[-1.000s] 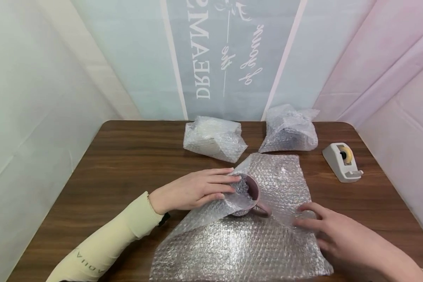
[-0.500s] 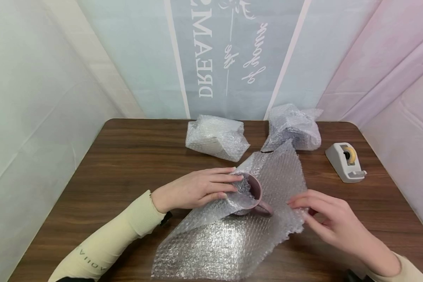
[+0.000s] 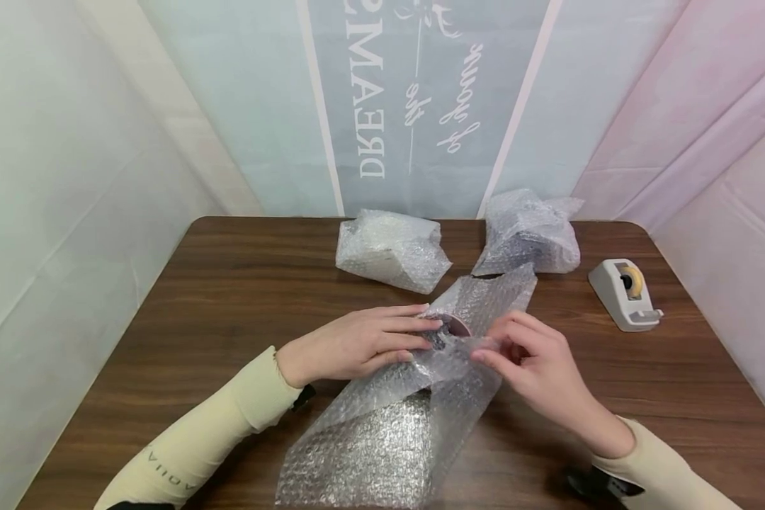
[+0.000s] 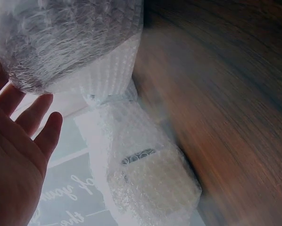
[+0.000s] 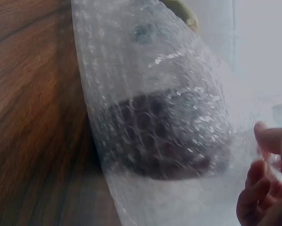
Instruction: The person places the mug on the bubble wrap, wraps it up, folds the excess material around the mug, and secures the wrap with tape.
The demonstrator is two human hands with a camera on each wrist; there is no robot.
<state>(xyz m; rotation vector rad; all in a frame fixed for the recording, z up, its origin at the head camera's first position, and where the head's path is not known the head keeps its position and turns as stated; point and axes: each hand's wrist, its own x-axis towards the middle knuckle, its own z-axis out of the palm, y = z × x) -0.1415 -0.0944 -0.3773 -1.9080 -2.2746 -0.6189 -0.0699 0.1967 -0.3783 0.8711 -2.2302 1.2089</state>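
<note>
A pinkish mug (image 3: 457,325) stands at the middle of the table, mostly covered by a sheet of bubble wrap (image 3: 370,446). My left hand (image 3: 363,342) lies across the mug's left side and rim with fingers extended, pressing a fold of the wrap there. From the right, my right hand (image 3: 532,361) pinches the wrap's edge between thumb and fingers, drawn over the mug's opening. Through the wrap in the right wrist view, the mug (image 5: 164,136) shows as a dark shape. The left wrist view shows the left hand's fingers (image 4: 37,113) against the wrapped side.
Two bubble-wrapped bundles sit at the back: one whitish bundle (image 3: 392,249) in the middle and another bundle (image 3: 529,230) to its right. A white tape dispenser (image 3: 626,294) with yellowish tape stands at the right. A printed cloth (image 3: 421,106) hangs behind the wooden table (image 3: 229,283).
My right hand has taken hold of the wrap's right side and brought it leftward over the mug, covering its handle. The left hand has stayed in place.
</note>
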